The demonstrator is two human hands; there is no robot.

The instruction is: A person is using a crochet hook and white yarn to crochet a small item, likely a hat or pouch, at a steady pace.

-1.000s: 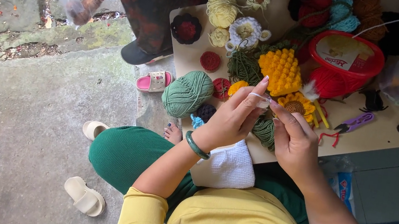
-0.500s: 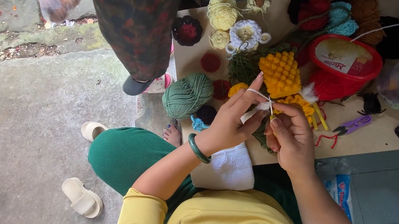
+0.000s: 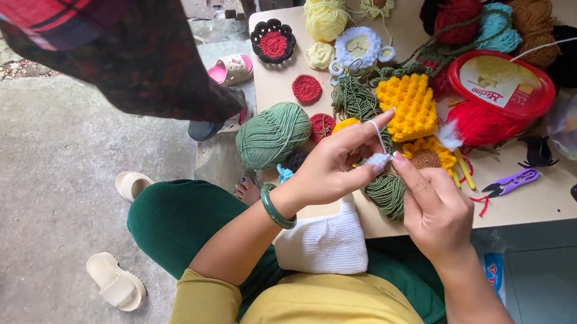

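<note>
Above green lap, left hand (image 3: 330, 169), right hand (image 3: 437, 206), fingers pinching fuzzy white crochet piece (image 3: 378, 159).

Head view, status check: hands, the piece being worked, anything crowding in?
Left hand and right hand both pinching small white crochet piece. White yarn strand looped over left forefinger. Plaid-clad person close at left, not touching.

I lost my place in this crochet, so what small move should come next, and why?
Probably draw the white yarn looped over the left hand's raised forefinger down into the small white piece. Both hands pinch that piece between them, the right hand at its edge, and the strand looks ready to feed.
</note>
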